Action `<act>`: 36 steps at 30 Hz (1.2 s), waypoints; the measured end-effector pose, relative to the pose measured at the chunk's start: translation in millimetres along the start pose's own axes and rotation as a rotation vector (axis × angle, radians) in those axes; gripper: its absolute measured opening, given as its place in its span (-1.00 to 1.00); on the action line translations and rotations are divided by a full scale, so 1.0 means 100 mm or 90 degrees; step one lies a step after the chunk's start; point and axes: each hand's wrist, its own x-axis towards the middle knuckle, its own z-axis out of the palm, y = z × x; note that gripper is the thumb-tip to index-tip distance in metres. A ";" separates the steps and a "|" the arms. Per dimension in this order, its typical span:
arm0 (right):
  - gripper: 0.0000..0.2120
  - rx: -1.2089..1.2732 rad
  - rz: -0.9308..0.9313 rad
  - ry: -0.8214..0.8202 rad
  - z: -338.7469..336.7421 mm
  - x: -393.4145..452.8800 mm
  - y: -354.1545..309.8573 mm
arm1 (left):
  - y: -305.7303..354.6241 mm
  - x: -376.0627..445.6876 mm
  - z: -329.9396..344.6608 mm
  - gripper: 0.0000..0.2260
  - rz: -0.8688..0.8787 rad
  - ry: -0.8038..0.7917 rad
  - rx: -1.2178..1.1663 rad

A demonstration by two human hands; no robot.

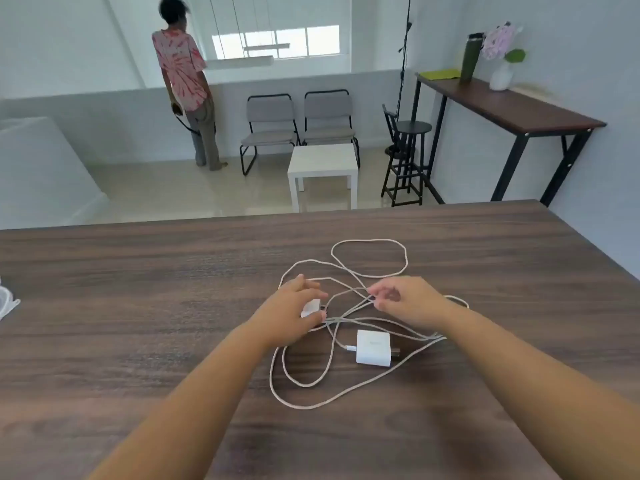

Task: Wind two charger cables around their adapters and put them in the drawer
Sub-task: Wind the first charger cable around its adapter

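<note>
- Nearest on the tabletop [138, 306]: larger white adapter [373, 347], lying flat and unwound, its cable [294, 393] looping loosely in front.
- Just behind and left of that adapter: left hand [294, 313], fingers [313, 294] curled round a smaller white adapter [310, 308].
- Behind and right of it: right hand [405, 301], fingers pinching a strand of the second cable [370, 258], tangled with the first.
- Farther back from the adapter: one wide loose loop, still flat.
- Judged barely begun: neither cable wound, untangling likely first, both windings and stowing left; no drawer in view.
- Beyond the tabletop: two chairs [298, 126], small white table [323, 164], a standing person [188, 81].
</note>
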 end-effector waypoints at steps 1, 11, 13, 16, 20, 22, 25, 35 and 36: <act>-0.80 0.007 -0.001 0.002 0.08 -0.04 0.06 | -0.01 -0.06 0.05 -0.64 -0.001 0.007 -0.013; -0.34 -0.023 -0.062 -0.042 0.46 -0.42 0.14 | 0.14 -0.54 0.44 -0.75 -0.018 0.159 -0.095; -0.30 -0.001 -0.058 0.009 0.51 -0.47 0.11 | 0.25 -0.61 0.49 -0.79 -0.031 0.187 -0.094; -0.31 0.084 -0.037 0.125 0.58 -0.58 0.05 | 0.41 -0.67 0.53 -0.88 -0.099 0.205 -0.165; -0.32 0.186 -0.050 0.285 0.62 -0.72 -0.11 | 0.61 -0.66 0.46 -0.90 -0.199 0.160 -0.429; -0.33 0.221 -0.065 0.343 0.62 -0.78 -0.20 | 0.67 -0.64 0.43 -0.86 -0.185 0.146 -0.455; -0.41 0.247 -0.102 0.411 0.58 -0.81 -0.34 | 0.76 -0.60 0.35 -0.71 -0.157 0.153 -0.434; -0.51 0.350 -0.204 0.420 0.41 -0.77 -0.53 | 0.96 -0.48 -0.06 -0.65 -0.131 0.238 -0.408; -0.61 0.394 -0.233 0.400 0.36 -0.76 -0.53 | 0.94 -0.47 -0.13 -0.66 -0.113 0.242 -0.420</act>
